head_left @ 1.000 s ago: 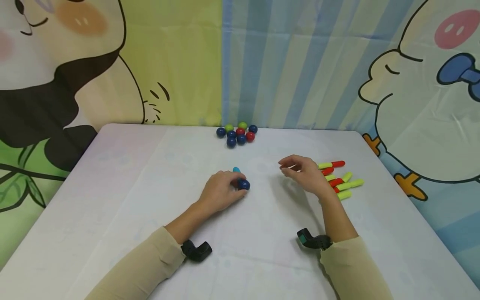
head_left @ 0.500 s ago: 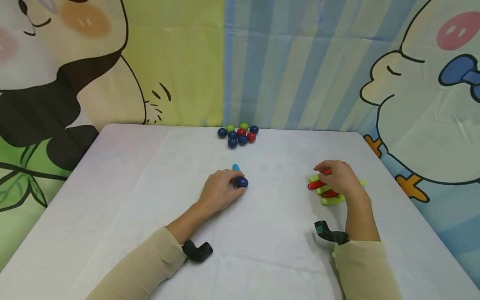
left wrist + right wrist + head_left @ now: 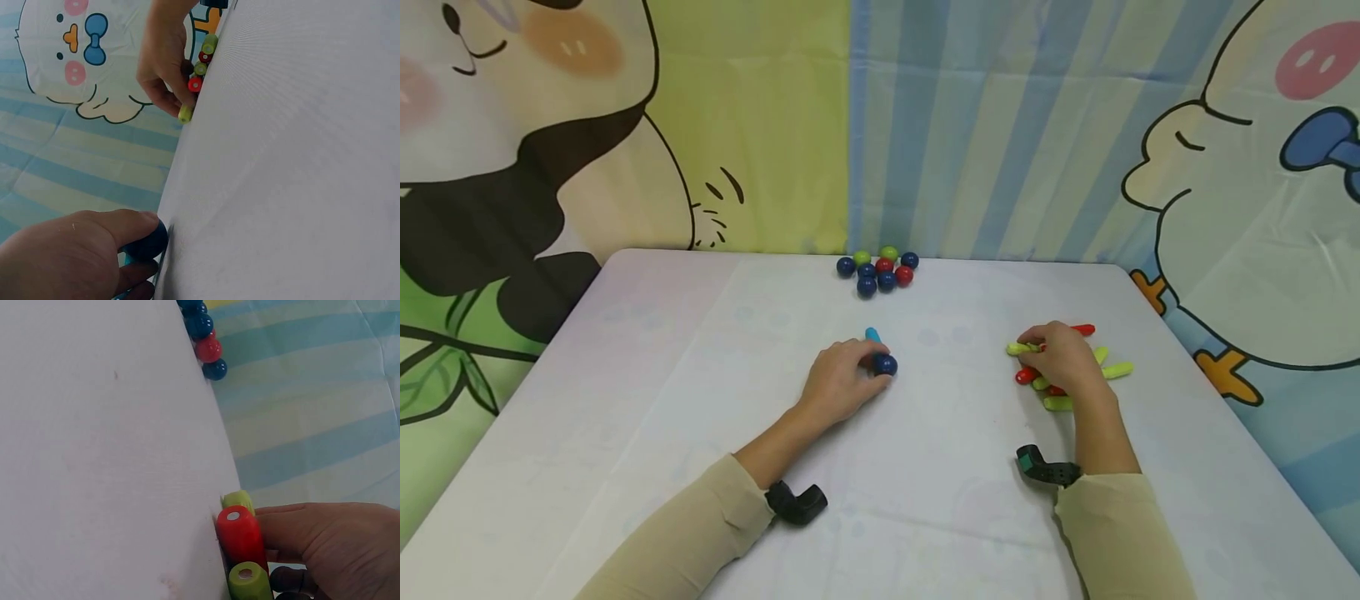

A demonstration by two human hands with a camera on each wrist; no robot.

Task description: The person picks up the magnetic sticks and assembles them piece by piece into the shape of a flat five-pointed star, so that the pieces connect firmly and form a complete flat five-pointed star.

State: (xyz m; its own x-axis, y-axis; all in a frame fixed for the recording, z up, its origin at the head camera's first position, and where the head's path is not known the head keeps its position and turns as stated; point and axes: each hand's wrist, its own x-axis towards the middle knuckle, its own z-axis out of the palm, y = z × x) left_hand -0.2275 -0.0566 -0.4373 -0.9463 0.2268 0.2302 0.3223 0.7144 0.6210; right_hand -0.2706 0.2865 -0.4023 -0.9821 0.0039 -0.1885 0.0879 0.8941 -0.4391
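Dark blue ball (image 3: 885,365) near the middle of the white table (image 3: 700,417), as the head view shows it: the left hand (image 3: 842,382) has thumb and fingers clamped on it. From the ball, the end of a light blue rod (image 3: 872,335) shows at 11 o'clock; its rest is mostly hidden, and I cannot tell whether the two are joined. At 3 o'clock, well apart from the ball, the right hand (image 3: 1062,357) pinches a lime green peg (image 3: 1017,348) between thumb and fingers, above a loose pile of red and lime green pegs (image 3: 1059,403). At 12 o'clock, by the far edge, nine glossy balls (image 3: 867,271) cluster: five dark blue, two red, two green.
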